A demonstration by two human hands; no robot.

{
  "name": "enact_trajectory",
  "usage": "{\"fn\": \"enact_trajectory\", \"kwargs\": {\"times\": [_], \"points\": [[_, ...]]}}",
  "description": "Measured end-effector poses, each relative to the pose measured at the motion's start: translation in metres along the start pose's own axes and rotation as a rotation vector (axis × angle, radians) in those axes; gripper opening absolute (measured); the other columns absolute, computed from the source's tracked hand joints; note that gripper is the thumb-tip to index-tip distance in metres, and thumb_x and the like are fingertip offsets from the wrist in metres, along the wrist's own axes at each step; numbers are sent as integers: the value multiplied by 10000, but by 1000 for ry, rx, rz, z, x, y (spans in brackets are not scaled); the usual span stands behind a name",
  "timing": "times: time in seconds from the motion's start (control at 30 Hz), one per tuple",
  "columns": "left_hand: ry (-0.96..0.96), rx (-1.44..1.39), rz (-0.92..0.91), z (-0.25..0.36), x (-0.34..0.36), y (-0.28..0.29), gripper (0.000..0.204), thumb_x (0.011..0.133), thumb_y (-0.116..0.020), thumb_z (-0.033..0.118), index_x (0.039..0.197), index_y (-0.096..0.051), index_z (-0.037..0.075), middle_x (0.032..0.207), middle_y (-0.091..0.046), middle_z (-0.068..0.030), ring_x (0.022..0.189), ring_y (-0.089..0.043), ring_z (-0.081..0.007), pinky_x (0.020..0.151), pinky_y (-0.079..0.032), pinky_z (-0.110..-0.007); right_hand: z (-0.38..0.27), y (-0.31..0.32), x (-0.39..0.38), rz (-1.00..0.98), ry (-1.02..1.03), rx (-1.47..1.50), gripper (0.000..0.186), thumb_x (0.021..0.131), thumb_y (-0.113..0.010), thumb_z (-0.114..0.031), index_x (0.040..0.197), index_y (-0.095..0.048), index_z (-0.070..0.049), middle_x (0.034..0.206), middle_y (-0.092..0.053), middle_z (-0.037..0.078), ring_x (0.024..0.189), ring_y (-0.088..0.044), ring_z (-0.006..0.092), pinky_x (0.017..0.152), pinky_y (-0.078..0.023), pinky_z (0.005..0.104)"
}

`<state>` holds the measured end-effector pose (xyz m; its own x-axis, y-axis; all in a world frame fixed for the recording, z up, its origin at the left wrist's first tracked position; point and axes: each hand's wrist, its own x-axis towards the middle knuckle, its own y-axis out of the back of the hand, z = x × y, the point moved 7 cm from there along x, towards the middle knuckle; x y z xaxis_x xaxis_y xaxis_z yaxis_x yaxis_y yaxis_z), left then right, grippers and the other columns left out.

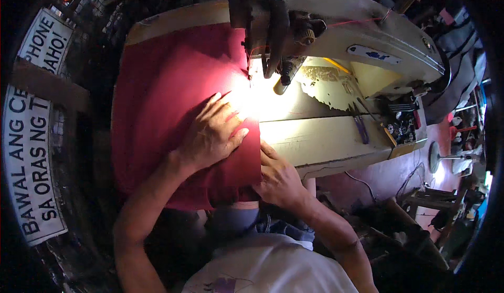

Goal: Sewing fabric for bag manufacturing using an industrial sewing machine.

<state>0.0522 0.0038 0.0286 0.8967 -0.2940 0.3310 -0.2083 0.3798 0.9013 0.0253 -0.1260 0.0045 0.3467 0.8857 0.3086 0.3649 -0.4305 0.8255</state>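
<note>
A large sheet of red fabric (157,104) covers the left part of the sewing machine table and hangs over its near edge. My left hand (212,133) lies on top of it with the fingers stretched out, close to the brightly lit needle area. Lower and to the right, my right hand (281,180) grips the fabric's right edge, its fingers partly hidden. Above both hands stands the pale sewing machine (336,9), its presser and needle parts (283,72) beside the fabric's far right edge. Red thread (357,22) runs along the machine's arm.
Purple-handled thread snips (359,127) and a yellow stick (337,65) lie on the pale table (315,140) right of the fabric. A small holder with bobbins (407,122) sits at its right end. Lettered signs (34,161) hang at the left. A standing fan (434,156) is at far right.
</note>
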Motion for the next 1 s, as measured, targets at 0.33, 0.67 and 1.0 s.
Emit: {"fn": "enact_trajectory", "kwargs": {"times": [0.33, 0.67, 1.0], "points": [[4, -3, -24, -4, -3, -5, 361, 895, -656, 153, 1242, -624, 61, 1338, -581, -135, 1307, -499, -327, 1154, -328, -538, 1, -5, -2, 2, 26, -12, 420, 842, -600, -166, 1233, -605, -13, 1250, -603, 165, 1306, -493, 325, 1211, -281, 475], [-37, 34, -14, -13, 5, -6, 323, 860, -672, 148, 1176, -654, 83, 1269, -602, -98, 1280, -506, -292, 1139, -331, -538, 6, 3, 11, 3, 45, 54, 446, 825, -597, -145, 1252, -593, -16, 1286, -578, 175, 1303, -491, 372, 1184, -320, 503], [-101, 33, -42, -31, 23, -10, 289, 819, -652, 143, 1094, -687, 62, 1200, -611, -85, 1262, -514, -281, 1108, -371, -550, 24, 6, 30, 6, -5, 60, 414, 800, -597, -173, 1158, -629, 32, 1257, -594, 178, 1315, -475, 353, 1157, -343, 486]]}}
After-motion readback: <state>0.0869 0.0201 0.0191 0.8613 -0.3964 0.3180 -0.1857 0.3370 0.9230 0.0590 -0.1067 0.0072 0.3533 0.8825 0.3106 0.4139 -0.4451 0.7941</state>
